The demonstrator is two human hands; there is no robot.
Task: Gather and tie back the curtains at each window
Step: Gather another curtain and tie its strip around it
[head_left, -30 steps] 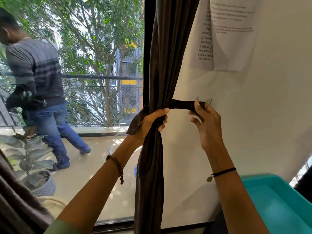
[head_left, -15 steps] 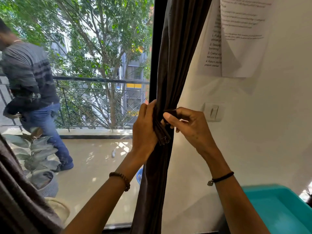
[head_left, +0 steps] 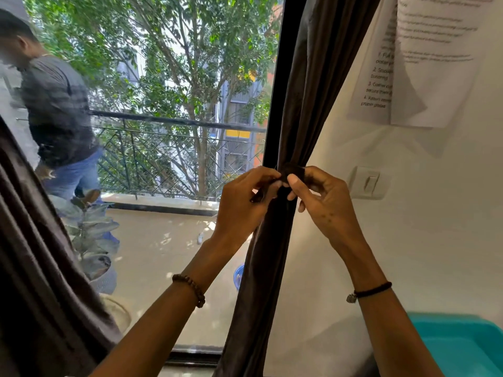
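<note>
1. The tie-back (head_left: 293, 172), stretching toward the wall (head_left: 408, 240) a second ago, is now wrapping the gathered curtain (head_left: 269, 257) by the window frame (head_left: 275, 104).
2. The left hand (head_left: 242, 202) and right hand (head_left: 324, 202) are each pinching its ends at the front.
3. Fastening is likely beginning here.

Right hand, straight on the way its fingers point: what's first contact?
Likely the gathered curtain, where the right hand pinches the tie-back; the left hand lies just beyond. Depth unclear.

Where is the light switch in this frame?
In the head view, the light switch sits on the white wall, right of centre, just right of the right hand and the gathered curtain, below the paper sheets.
</note>
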